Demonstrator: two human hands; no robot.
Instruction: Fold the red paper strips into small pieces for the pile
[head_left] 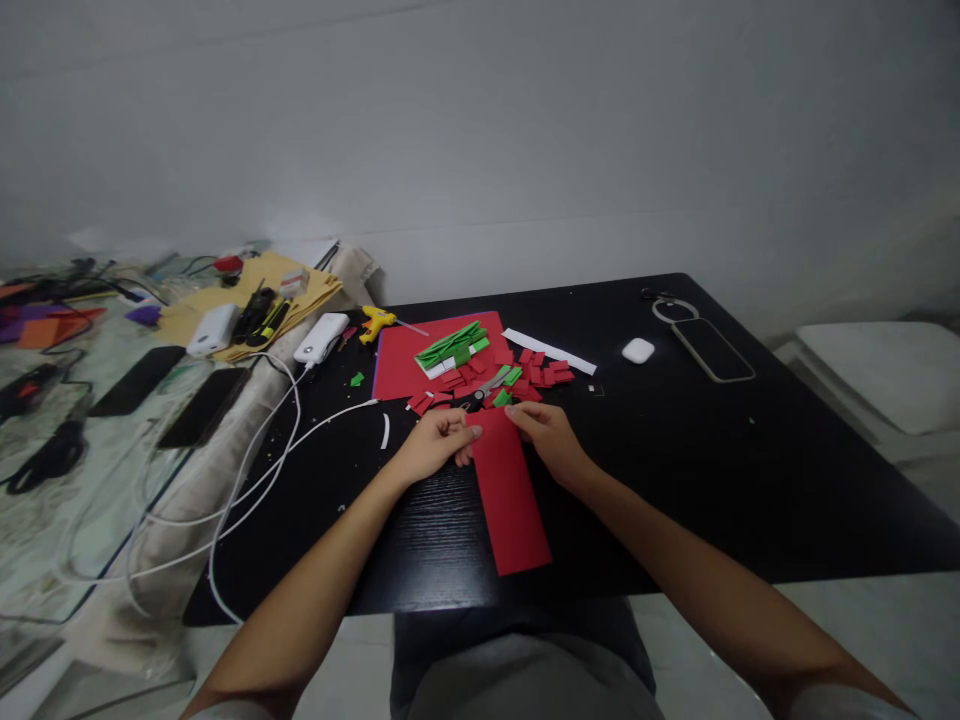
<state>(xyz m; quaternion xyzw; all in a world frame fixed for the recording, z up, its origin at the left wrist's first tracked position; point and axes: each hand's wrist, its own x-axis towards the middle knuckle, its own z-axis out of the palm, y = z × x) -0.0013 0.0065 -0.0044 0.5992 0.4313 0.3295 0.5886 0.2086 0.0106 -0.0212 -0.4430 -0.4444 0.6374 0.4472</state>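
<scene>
A long red paper strip (514, 500) lies on the black table (712, 470), running from my hands toward the near edge. My left hand (439, 445) is closed, pinching the strip's far left corner. My right hand (546, 435) pinches the far right corner with curled fingers. Just beyond my fingers lie scissors (484, 392) among several small red paper pieces (536, 372). Green paper strips (450, 346) rest on a larger red sheet (401, 365) behind them.
A yellow glue gun (375, 320), a white power bank (321, 338) with white cables (255, 480), a white earbud case (638, 350), a phone (712, 348) and a white paper strip (547, 350) lie on the table. A cluttered glass table (82, 400) stands to the left.
</scene>
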